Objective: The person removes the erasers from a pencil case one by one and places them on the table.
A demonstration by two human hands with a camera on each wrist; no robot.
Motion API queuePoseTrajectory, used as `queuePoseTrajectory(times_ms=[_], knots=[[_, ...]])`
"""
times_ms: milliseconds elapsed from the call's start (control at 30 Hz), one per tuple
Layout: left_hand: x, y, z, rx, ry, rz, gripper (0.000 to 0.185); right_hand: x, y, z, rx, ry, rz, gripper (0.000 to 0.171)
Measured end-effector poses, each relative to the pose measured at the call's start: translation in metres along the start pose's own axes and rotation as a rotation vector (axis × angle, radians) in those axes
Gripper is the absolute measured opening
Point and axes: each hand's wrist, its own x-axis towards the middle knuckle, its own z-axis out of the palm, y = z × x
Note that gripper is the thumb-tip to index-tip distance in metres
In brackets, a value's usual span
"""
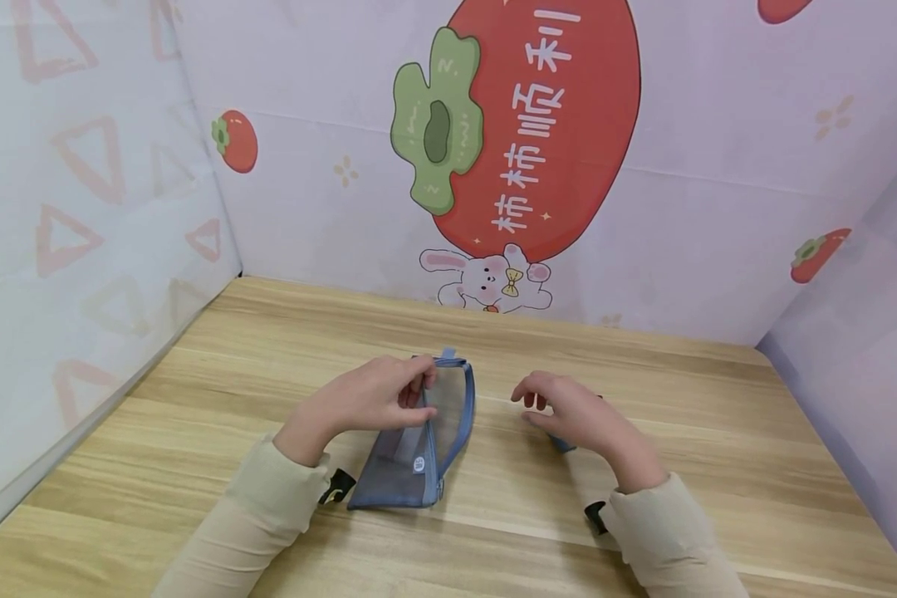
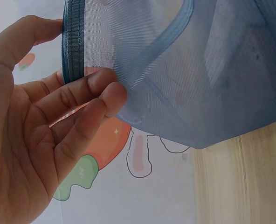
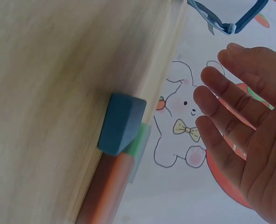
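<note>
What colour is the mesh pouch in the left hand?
Blue-grey see-through mesh pouch with blue trim; left wrist view shows it best.

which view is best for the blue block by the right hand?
Right wrist: the blue block lies in plain sight on the wooden table, apart from the open right hand. In the head view that hand hides nearly all of it. The left wrist view misses it.

Bright, even light with faint shadows; the right wrist view is blurred (head view sharp, edges bowed).

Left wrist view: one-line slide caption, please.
Left hand pinches the blue mesh pouch by its zipper edge above the wooden table.
</note>
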Motion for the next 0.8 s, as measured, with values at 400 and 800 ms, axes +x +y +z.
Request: queuePoseTrajectory(times_ms=[400,800], knots=[[-0.001,0.0,-0.001,0.002,0.007,0.005,0.023,0.014,-0.011,0.012,0.017,-0.013,-0.047,0.019],[-0.001,-0.001,-0.002,-0.005,0.014,0.002,0.024,0.027,-0.025,0.02,0.084,-0.042,-0.096,0.019]])
